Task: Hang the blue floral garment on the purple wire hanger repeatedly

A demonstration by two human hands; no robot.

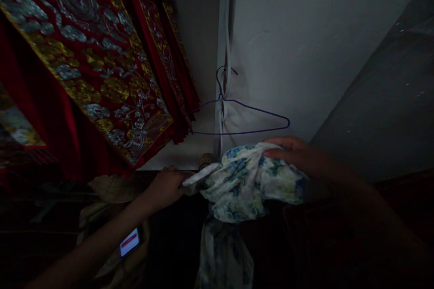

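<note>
Between my hands hangs a white garment [244, 185] with a blue, green and yellow floral print, bunched and creased. My left hand [169, 187] is closed on its left edge, and my right hand [294, 153] pinches its upper right part. The lower end of the cloth drops into the dark below. Just above the garment, a purple wire hanger [254, 108] hangs at the wall with nothing on it; neither hand touches it. Red hanging cloth covers the hanger's left end.
Red cloth [135, 76] with gold and silver embroidery hangs at the left. White cables [228, 31] run down the wall corner [219, 144]. A lit phone [129, 242] lies at lower left, and a small perforated brown object [205, 160] stands behind the garment.
</note>
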